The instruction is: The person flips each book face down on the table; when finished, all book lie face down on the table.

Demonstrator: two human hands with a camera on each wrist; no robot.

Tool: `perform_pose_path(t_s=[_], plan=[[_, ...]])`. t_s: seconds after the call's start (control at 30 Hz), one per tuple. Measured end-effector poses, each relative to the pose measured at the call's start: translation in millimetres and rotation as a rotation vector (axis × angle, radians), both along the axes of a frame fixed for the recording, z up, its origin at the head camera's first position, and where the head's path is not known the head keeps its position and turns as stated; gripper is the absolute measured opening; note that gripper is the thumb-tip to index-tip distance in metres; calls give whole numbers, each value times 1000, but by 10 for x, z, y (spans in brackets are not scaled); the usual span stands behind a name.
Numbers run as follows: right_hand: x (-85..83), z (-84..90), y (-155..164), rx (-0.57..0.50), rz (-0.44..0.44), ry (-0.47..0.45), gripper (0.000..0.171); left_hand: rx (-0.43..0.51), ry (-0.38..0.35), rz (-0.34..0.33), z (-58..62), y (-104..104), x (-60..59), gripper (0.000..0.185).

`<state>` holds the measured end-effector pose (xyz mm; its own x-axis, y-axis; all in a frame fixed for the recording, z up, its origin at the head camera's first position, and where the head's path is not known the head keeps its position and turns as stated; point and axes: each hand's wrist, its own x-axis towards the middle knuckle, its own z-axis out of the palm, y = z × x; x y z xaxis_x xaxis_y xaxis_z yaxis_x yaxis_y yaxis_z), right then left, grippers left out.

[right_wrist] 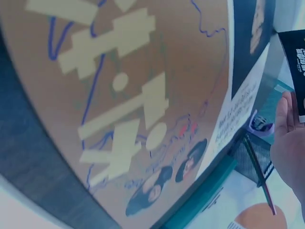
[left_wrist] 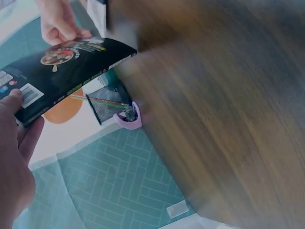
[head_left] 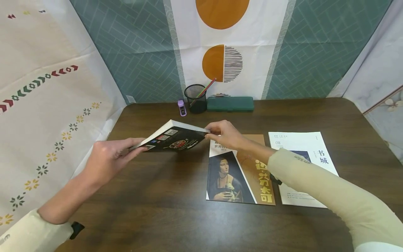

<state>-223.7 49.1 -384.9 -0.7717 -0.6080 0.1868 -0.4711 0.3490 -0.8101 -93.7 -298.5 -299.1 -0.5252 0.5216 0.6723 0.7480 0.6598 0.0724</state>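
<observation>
Both hands are busy: the left hand (head_left: 108, 158) and right hand (head_left: 225, 134) are pinching one black book (head_left: 177, 140), holding it tilted in the air left of one brown book (head_left: 240, 175); one white booklet (head_left: 310, 144) is lying right of the brown book, one mesh cup (head_left: 197, 102), one green case (head_left: 230, 104) and one purple item (head_left: 182, 109) sitting beyond.

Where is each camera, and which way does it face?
Head: on the head, facing forward and down at the table; left hand, right hand and sleeves show.
Left wrist: on that wrist, facing the black book and table; both hands partly show.
Right wrist: on that wrist, facing the brown booklet; right hand partly shows.
Head and left wrist views share the black book and pen cup.
</observation>
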Motion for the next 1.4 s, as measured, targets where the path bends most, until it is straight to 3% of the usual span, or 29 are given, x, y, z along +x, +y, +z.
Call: perform_pose_path(t_s=[0.13, 0.23, 0.47, 0.6, 0.73, 0.93, 1.4], plan=[[-7, 52, 50, -72, -10, -104, 11, 54, -140, 52, 26, -10, 23, 13], [-12, 99, 85, -129, -27, -199, 15, 117, -252, 88, 24, 0, 46, 27], [-43, 215, 147, -246, -110, -336, 24, 268, -506, 170, -39, 36, 99, 18], [-81, 243, 149, -327, -142, -385, 24, 337, -599, 234, -97, 54, 121, 20], [-107, 252, 150, -373, -164, -398, 24, 391, -667, 282, -182, 72, 139, 28], [-116, 271, 153, -357, -206, -361, 26, 430, -727, 319, -366, 109, 168, 32], [-148, 246, 72, -342, -232, -333, 27, 597, -845, 338, -783, 245, 274, 29]])
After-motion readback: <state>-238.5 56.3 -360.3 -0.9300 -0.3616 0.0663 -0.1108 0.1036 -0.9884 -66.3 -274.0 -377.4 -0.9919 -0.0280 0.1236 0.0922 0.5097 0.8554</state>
